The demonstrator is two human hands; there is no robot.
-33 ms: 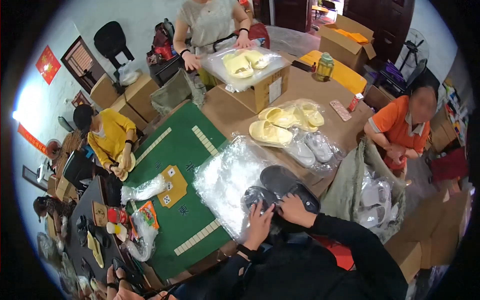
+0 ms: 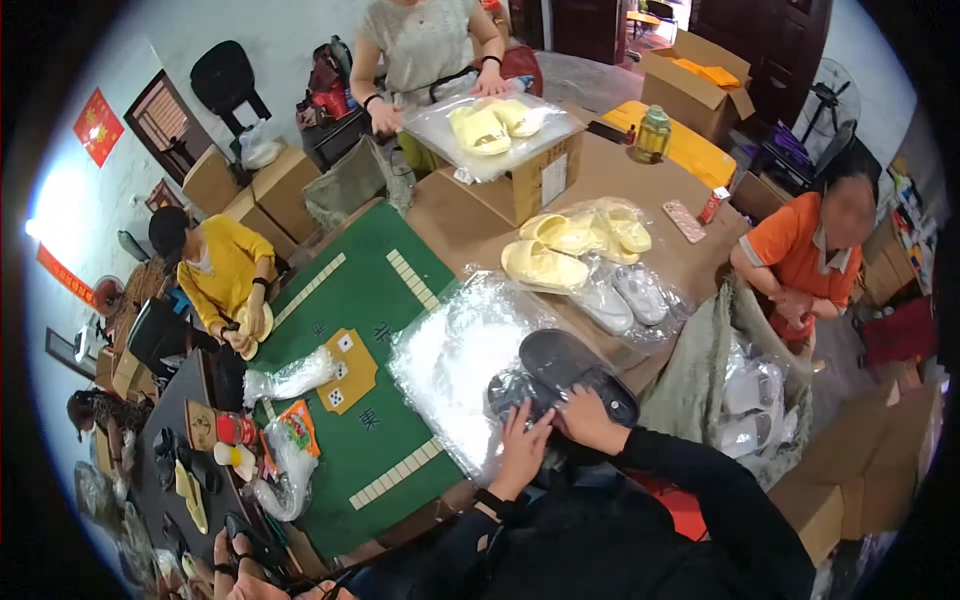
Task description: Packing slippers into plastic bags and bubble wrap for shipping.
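A pair of dark grey slippers lies in front of me, at least partly under clear plastic. My left hand has its fingers bent at the clear plastic bag over the smaller-looking slipper end. Close beside it, my right hand grips the near edge of the slippers, its fingertips partly hidden. Both hands are next to each other at the table's near edge. To their left, a stack of clear plastic bags spreads over the table and the green mat.
Bagged yellow slippers and bagged grey slippers lie beyond. A person stands behind a cardboard box. An open sack of bagged slippers stands at right, by a person in orange. Tiles line the green mat.
The whole view has shifted very slightly. My left fingers have moved a little on the plastic; the right hand stays at the slippers.
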